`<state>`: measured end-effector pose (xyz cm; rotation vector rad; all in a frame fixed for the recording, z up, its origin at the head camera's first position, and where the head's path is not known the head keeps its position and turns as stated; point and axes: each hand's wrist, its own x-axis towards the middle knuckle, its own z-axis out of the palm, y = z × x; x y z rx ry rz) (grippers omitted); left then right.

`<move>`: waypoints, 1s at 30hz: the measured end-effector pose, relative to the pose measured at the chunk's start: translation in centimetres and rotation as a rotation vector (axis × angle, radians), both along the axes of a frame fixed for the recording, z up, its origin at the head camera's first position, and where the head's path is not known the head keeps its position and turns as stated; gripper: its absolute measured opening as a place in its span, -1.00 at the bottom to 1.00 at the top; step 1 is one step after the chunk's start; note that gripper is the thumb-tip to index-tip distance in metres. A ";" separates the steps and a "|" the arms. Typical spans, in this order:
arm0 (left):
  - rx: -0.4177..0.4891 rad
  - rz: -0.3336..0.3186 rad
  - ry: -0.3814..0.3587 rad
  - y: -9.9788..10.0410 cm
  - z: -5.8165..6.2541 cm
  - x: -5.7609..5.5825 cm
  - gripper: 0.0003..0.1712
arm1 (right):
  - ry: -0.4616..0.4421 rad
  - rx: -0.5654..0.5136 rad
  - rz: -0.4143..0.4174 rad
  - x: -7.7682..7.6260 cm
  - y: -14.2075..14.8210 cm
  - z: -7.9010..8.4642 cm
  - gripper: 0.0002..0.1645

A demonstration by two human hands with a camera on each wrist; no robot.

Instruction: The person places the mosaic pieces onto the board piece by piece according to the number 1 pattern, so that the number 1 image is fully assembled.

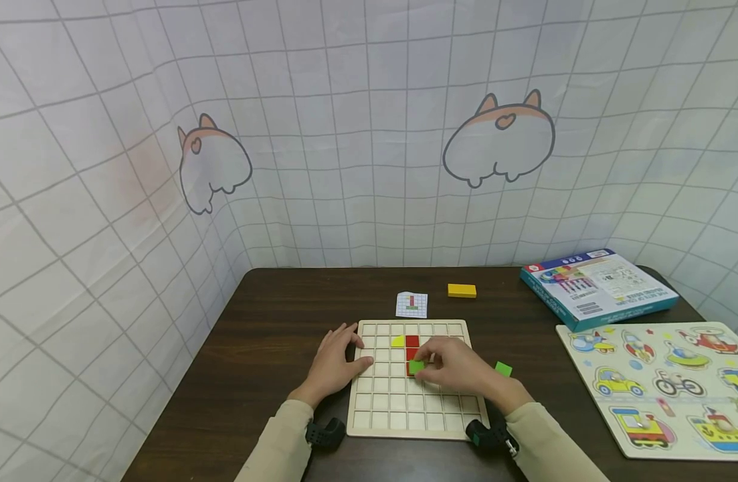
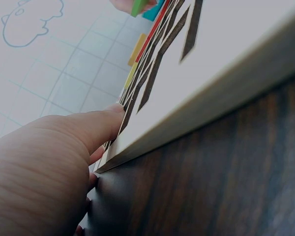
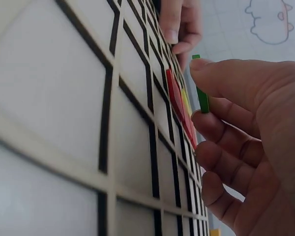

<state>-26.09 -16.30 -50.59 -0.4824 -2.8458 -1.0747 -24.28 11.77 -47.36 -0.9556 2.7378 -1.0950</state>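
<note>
Placing a tile on a gridded board. We judge the step in hand to be setting down the green square tile [image 1: 416, 366], which the right hand [image 1: 455, 365] pinches between thumb and fingertips. The tile hangs clear of the pale wooden grid board [image 1: 381, 404], over the near end of the red tiles [image 1: 412, 341]; a yellow tile [image 1: 397, 341] adjoins their far left. The left hand [image 1: 335, 365], grasping nothing, rests along the board's left edge, thumb on its face. The next move, we think, calls for aligning the tile with the cell lines and lowering it flat; we cannot tell which cell.

We see bare cells left, right and near. The right forearm passes over the board's right edge, beside a loose green tile [image 1: 504, 369] on the dark worktop [image 1: 272, 321].
</note>
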 end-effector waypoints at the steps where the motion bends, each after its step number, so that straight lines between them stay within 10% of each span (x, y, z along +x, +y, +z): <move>1: 0.000 -0.002 0.001 0.0 0.0 0.0 -0.71 | 0.004 0.001 0.006 0.1 -0.1 0.1 -0.78; 30: 0.006 -0.010 0.005 -0.1 0.0 0.0 -0.71 | 0.127 0.153 0.033 1.7 -3.1 0.1 -0.76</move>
